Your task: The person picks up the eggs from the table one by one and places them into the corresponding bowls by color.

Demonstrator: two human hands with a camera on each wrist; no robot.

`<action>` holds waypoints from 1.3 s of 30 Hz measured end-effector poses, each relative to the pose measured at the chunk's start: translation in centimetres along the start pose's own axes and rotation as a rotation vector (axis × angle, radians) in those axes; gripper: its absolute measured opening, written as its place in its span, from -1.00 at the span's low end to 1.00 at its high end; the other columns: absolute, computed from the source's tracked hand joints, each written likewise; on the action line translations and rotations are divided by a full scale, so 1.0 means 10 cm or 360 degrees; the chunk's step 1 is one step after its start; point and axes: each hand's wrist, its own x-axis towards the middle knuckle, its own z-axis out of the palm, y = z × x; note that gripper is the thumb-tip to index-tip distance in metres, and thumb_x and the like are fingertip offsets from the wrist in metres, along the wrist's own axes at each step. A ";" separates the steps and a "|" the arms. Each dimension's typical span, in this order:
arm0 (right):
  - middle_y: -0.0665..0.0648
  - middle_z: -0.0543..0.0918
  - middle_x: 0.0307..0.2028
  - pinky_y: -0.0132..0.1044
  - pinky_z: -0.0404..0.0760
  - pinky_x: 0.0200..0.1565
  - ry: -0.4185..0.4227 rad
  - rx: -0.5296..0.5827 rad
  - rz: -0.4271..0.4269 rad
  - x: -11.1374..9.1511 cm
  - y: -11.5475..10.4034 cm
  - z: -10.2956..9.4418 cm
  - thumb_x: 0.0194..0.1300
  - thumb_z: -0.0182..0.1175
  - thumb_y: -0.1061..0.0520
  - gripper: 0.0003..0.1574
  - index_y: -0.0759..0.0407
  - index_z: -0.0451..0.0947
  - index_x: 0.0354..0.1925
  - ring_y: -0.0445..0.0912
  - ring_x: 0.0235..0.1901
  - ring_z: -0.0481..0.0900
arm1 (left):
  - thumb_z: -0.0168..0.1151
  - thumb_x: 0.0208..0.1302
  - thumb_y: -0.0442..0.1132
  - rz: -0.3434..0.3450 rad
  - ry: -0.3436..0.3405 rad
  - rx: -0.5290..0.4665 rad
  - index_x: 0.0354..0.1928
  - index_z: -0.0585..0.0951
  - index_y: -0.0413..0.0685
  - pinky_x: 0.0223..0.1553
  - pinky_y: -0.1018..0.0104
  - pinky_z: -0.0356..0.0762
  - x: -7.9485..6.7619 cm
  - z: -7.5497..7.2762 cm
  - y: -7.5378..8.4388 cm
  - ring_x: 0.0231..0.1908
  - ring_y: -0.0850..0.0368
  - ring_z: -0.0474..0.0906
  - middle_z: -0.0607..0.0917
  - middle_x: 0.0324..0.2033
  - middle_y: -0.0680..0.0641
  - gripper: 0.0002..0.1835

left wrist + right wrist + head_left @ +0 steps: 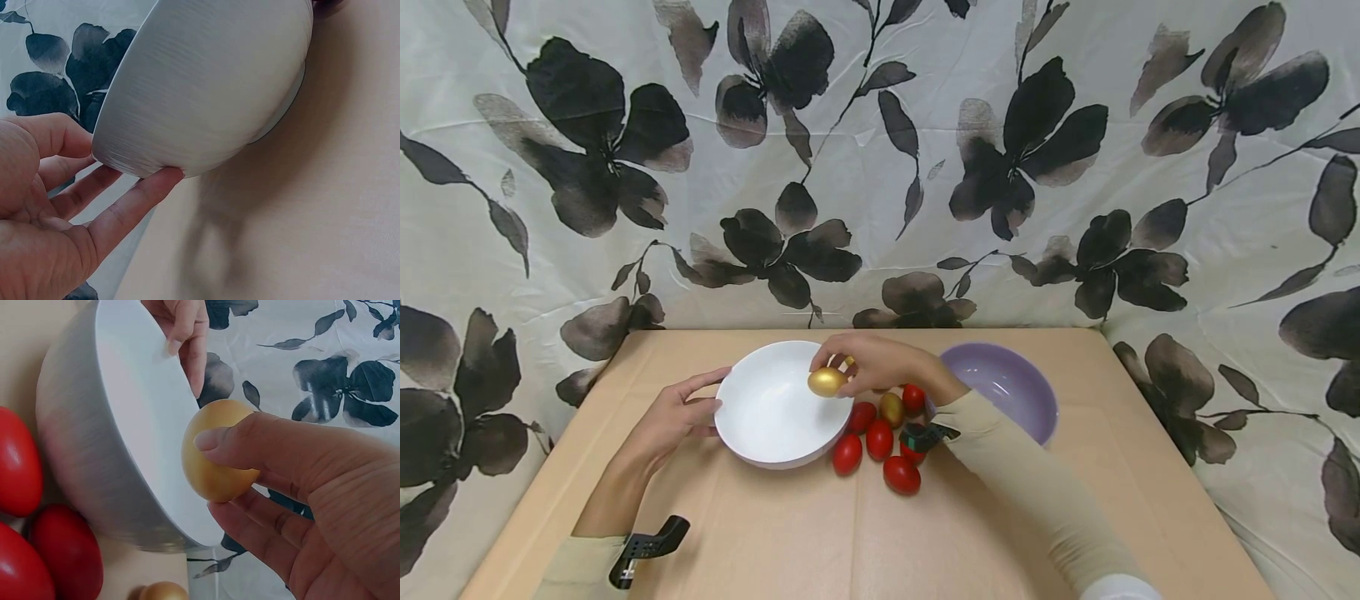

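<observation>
My left hand (679, 414) grips the near left side of a white bowl (775, 417), its fingertips at the rim and on the outer wall. In the left wrist view the bowl (206, 81) fills the upper middle, and its inside is hidden. Over the bowl's right part, my right hand (880, 362) pinches a golden egg (827, 382) between thumb and fingers. The right wrist view has that egg (215, 453) close up, overlapping the bowl's rim (165, 509). No egg shows inside the bowl.
Several red eggs (880, 440) and another golden egg (891, 410) lie on the table (790, 533) right of the white bowl. A purple bowl (1000, 392) stands behind them, partly covered by my right forearm. A floral cloth (880, 167) hangs behind the table.
</observation>
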 end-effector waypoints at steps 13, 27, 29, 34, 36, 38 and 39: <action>-0.06 0.63 0.05 -0.39 0.65 0.06 -0.0118 0.0094 0.0032 0.16 0.07 0.15 0.17 0.45 0.31 -0.46 0.00 0.60 0.10 -0.19 0.05 0.63 | 0.13 0.44 -0.38 0.0001 0.0001 0.0015 0.53 0.28 -0.15 -0.12 0.01 0.74 -0.01 -0.01 0.00 -0.04 0.07 0.68 0.21 0.50 -0.34 -0.36; -0.12 0.65 0.00 -0.48 0.62 0.05 -0.0201 0.0053 0.0094 0.30 0.09 0.26 0.18 0.45 0.30 -0.50 -0.03 0.62 0.06 -0.23 0.01 0.63 | 0.14 0.44 -0.38 0.0007 -0.0011 0.0000 0.53 0.28 -0.15 -0.10 -0.02 0.74 -0.01 -0.01 0.01 -0.03 0.08 0.68 0.21 0.50 -0.33 -0.36; -0.13 0.64 0.00 -0.48 0.61 0.04 -0.0213 0.0027 0.0113 0.31 0.09 0.28 0.19 0.44 0.30 -0.51 -0.05 0.62 0.05 -0.23 0.01 0.62 | 0.13 0.44 -0.38 0.0005 -0.0010 -0.0001 0.52 0.28 -0.15 -0.11 0.00 0.74 -0.01 -0.01 0.01 -0.03 0.07 0.68 0.22 0.50 -0.33 -0.36; -0.14 0.64 0.00 -0.46 0.61 0.06 -0.0242 -0.0060 0.0106 0.37 0.10 0.33 0.21 0.43 0.28 -0.52 -0.06 0.62 0.06 -0.23 0.02 0.61 | 0.12 0.43 -0.40 0.0003 -0.0003 0.0000 0.52 0.28 -0.16 -0.13 0.03 0.75 -0.01 -0.01 0.01 0.02 -0.05 0.66 0.23 0.49 -0.34 -0.36; -0.15 0.64 0.00 -0.44 0.61 0.08 -0.0258 -0.0093 0.0093 0.41 0.11 0.36 0.21 0.43 0.27 -0.52 -0.06 0.61 0.07 -0.23 0.02 0.61 | 0.11 0.43 -0.40 0.0002 -0.0002 0.0000 0.52 0.28 -0.16 -0.13 0.03 0.75 -0.01 -0.01 0.01 0.04 -0.09 0.65 0.22 0.49 -0.34 -0.36; -0.14 0.65 0.00 -0.41 0.60 0.11 -0.0274 -0.0116 0.0091 0.44 0.11 0.38 0.21 0.42 0.28 -0.52 -0.04 0.62 0.07 -0.22 0.02 0.61 | 0.11 0.43 -0.41 0.0003 -0.0004 -0.0002 0.52 0.28 -0.16 -0.12 0.02 0.75 -0.01 -0.01 0.00 0.06 -0.12 0.65 0.22 0.49 -0.34 -0.36; -0.14 0.65 0.00 -0.39 0.60 0.13 -0.0283 -0.0126 0.0093 0.45 0.10 0.39 0.21 0.42 0.29 -0.52 -0.03 0.62 0.07 -0.22 0.01 0.61 | 0.11 0.43 -0.41 0.0003 -0.0004 -0.0002 0.52 0.28 -0.16 -0.12 0.02 0.74 -0.01 -0.01 0.00 0.06 -0.13 0.64 0.23 0.49 -0.34 -0.36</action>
